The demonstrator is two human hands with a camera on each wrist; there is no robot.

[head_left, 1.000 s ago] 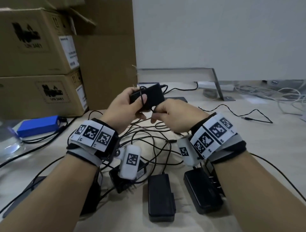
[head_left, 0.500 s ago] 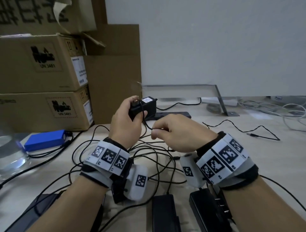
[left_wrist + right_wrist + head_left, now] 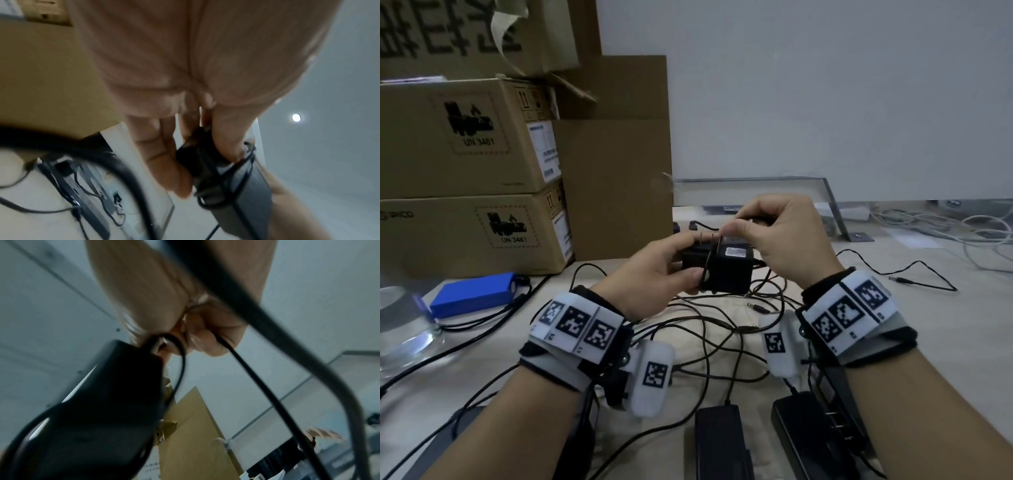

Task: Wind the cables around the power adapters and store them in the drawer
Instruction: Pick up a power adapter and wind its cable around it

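Note:
A black power adapter (image 3: 729, 270) is held above the table by my left hand (image 3: 654, 274), thumb and fingers curled round its left end. Its thin black cable (image 3: 710, 263) crosses the adapter body in a loop. My right hand (image 3: 774, 233) is above the adapter and pinches the cable between thumb and forefinger. In the left wrist view the adapter (image 3: 236, 186) shows turns of cable round it under my thumb. In the right wrist view the cable (image 3: 242, 363) runs down from my pinching fingers beside the adapter (image 3: 98, 410). No drawer is in view.
Tangled black cables (image 3: 722, 329) lie on the table under my hands. Two more black adapters (image 3: 717, 445) (image 3: 811, 435) lie near the front edge. Stacked cardboard boxes (image 3: 469, 178) stand at the left, with a blue battery pack (image 3: 472, 294) and a glass (image 3: 400, 325) in front.
My right hand has risen from below the adapter to above it, carrying the cable over the top. The left hand still holds the adapter, now turned more level.

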